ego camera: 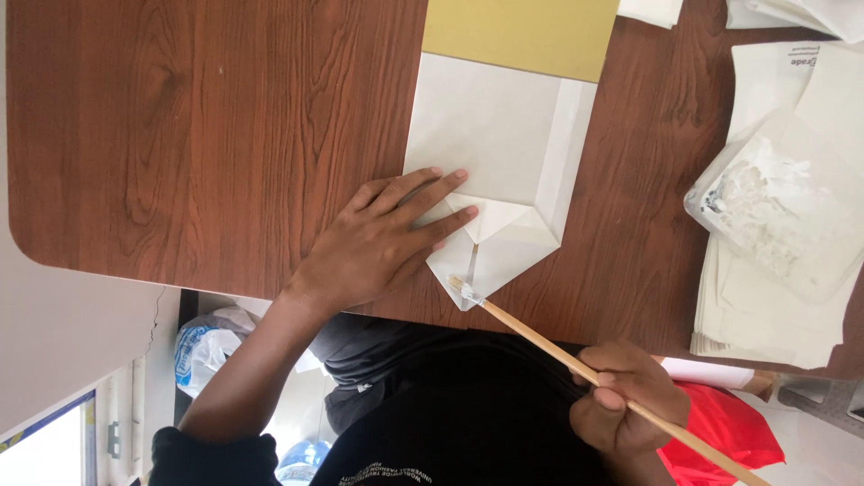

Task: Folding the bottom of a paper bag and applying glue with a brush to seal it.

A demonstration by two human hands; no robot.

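Gripping a thin wooden brush [576, 364] between closed fingers, the right hand [625, 409] is touching its bristle tip to the folded point of a white paper bag [495, 144]. Left hand [382, 238] is pressing flat, fingers spread, on the bag's folded flaps. Bag is lying on the wooden bench [207, 126], partly over a yellow sheet [517, 31]. To the right, a glue-smeared plastic tray [778, 211] is sitting on stacked white bags [765, 315].
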